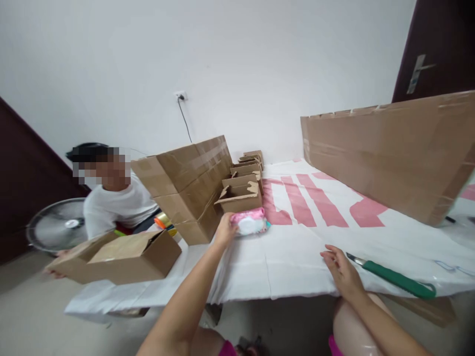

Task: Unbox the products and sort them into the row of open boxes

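Note:
My left hand [224, 230] grips the left end of a pack of wet wipes [251, 222], pink and white with a pale oval lid, at the table's middle. Just behind the pack stands an open cardboard box [240, 196] with raised flaps. My right hand [342, 271] is near the table's front edge, fingers apart, with nothing in it. Beside it to the right lies a green-handled utility knife [393, 278], its blade pointing toward my fingers without visible contact.
Stacked closed cartons [185, 188] stand left of the row of open boxes. A long carton [386, 158] stands on the right of the white cloth [293, 262]. At the left, a person [115, 207] sits with a hand at another box [126, 257]; a fan [55, 225] is behind.

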Demonstrator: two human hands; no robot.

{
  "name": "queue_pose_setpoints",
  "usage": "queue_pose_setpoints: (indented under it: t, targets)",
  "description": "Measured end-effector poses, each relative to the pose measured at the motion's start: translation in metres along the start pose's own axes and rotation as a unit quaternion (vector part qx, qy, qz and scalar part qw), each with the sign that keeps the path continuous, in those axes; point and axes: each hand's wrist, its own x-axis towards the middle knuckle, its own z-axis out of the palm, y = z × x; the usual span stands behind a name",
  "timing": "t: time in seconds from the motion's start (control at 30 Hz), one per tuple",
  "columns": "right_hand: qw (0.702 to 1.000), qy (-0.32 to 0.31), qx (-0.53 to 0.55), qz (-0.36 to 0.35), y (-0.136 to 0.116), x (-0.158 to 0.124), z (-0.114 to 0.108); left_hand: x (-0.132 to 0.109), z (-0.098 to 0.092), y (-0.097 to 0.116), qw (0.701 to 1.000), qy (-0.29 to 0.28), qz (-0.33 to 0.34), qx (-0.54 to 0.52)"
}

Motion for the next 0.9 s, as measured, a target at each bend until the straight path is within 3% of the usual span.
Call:
queue_pose_setpoints:
  t: [0.07, 0.13, 0.27, 0.37, 0.47, 0.57, 0.67, 0.73, 0.83, 0.9]
  targets:
    - [1.000, -0.004, -0.029, -0.004, -0.003, 0.001, 0.000, -0.001, 0.003, -0.010, 0.997, 0.064, -0.024, 0.035]
    - [0.998, -0.005, -0.054, -0.008, -0.006, 0.001, -0.001, -0.012, 0.017, -0.015, 0.995, 0.078, -0.026, 0.054]
    - [0.996, -0.006, -0.088, -0.022, -0.010, 0.001, -0.001, -0.052, 0.048, -0.017, 0.998, 0.020, 0.017, 0.059]
    - [0.994, -0.010, -0.103, -0.032, -0.010, 0.000, -0.002, -0.083, 0.047, -0.015, 0.996, -0.019, 0.064, 0.056]
    - [0.993, -0.015, -0.112, -0.041, -0.008, 0.000, -0.003, -0.104, 0.017, -0.009, 0.993, -0.019, 0.105, 0.056]
    - [0.991, -0.022, -0.120, -0.045, -0.007, 0.001, -0.003, -0.112, -0.033, -0.004, 0.984, 0.066, 0.109, 0.128]
    - [0.991, -0.028, -0.125, -0.049, -0.008, 0.002, -0.002, -0.110, -0.089, -0.009, 0.941, 0.205, 0.008, 0.270]
    - [0.991, -0.029, -0.124, -0.051, -0.009, 0.001, -0.002, -0.107, -0.121, -0.021, 0.910, 0.247, -0.088, 0.322]
    - [0.991, -0.032, -0.119, -0.057, -0.010, 0.000, -0.002, -0.104, -0.147, -0.045, 0.911, 0.184, -0.200, 0.312]
    - [0.990, -0.039, -0.118, -0.061, -0.010, 0.000, -0.002, -0.107, -0.150, -0.056, 0.927, 0.134, -0.213, 0.277]
